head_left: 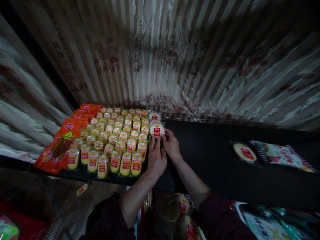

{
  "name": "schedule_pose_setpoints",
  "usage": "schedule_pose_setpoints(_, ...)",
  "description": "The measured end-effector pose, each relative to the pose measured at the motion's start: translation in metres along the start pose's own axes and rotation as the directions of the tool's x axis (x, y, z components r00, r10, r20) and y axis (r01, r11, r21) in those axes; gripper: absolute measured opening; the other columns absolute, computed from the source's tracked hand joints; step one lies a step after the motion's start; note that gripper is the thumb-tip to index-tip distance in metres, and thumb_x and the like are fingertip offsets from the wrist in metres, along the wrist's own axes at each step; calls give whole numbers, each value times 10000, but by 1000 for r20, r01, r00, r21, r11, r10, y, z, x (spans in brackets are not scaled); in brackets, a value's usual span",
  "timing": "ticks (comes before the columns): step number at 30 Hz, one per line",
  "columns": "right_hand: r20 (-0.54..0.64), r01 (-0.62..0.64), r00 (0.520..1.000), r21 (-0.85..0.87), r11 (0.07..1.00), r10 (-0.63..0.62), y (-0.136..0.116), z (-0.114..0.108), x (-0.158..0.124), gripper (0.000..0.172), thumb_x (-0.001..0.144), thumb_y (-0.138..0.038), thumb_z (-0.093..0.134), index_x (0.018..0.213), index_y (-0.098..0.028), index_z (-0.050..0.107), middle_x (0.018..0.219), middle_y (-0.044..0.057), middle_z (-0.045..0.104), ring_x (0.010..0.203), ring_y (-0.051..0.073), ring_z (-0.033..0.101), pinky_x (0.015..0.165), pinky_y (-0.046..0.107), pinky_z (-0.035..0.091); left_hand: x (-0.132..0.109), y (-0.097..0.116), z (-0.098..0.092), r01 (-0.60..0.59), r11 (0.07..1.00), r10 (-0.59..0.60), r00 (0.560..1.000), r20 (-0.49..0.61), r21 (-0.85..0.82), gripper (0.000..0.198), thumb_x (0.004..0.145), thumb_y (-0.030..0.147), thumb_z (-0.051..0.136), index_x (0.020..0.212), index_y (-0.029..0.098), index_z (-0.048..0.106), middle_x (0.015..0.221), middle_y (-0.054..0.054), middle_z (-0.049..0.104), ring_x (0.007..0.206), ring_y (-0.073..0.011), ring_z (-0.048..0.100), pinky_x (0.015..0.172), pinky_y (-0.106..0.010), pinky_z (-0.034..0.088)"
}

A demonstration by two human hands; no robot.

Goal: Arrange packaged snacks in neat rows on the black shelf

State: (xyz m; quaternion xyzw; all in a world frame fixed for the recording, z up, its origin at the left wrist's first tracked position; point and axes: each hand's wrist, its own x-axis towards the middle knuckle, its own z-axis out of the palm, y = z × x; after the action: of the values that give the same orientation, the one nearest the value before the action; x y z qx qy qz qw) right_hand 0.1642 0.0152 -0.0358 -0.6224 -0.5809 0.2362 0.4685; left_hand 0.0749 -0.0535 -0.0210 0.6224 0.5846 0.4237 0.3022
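Note:
A round flat cake in a clear wrapper with a red label stands on edge on a black shelf, right of several rows of small yellow packets. My left hand has its fingers pressed against the cake's lower front. My right hand pinches the cake's right edge. Another round cake stands just behind it. Both arms wear dark sleeves.
Orange snack bags lie left of the yellow packets. At the shelf's right lie a single round cake and a striped bag. One yellow packet lies below the shelf. More packaged goods fill a lower level. A striped curtain hangs behind.

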Motion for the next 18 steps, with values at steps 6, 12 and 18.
schedule_pose_setpoints(6,13,25,1000,-154,988,-24,-10,-3,0,340,819,-290,480,1119,-181,599,1008,101,672,896,224,629,825,384,494,1,-1,-1,3,1000,-3,1000,-7,-8,621,769,80,421,1390,96,401,1525,-119,272,1430,-242,178,1183,-423,180)
schedule_pose_setpoints(12,-25,24,999,-366,930,-36,-12,-5,-1,354,811,-313,482,1098,-173,634,995,115,610,845,221,583,796,376,483,0,3,-4,11,1000,-11,1000,13,8,643,748,77,436,1389,121,411,1519,-108,293,1428,-254,187,1181,-437,184)
schedule_pose_setpoints(18,-74,53,994,-335,941,-82,-4,-3,4,436,797,-387,481,1107,-123,638,1106,170,602,1028,273,532,905,429,438,-1,5,-4,-4,1000,4,1000,8,21,625,757,93,443,1380,126,418,1514,-105,310,1431,-253,169,1179,-454,183)
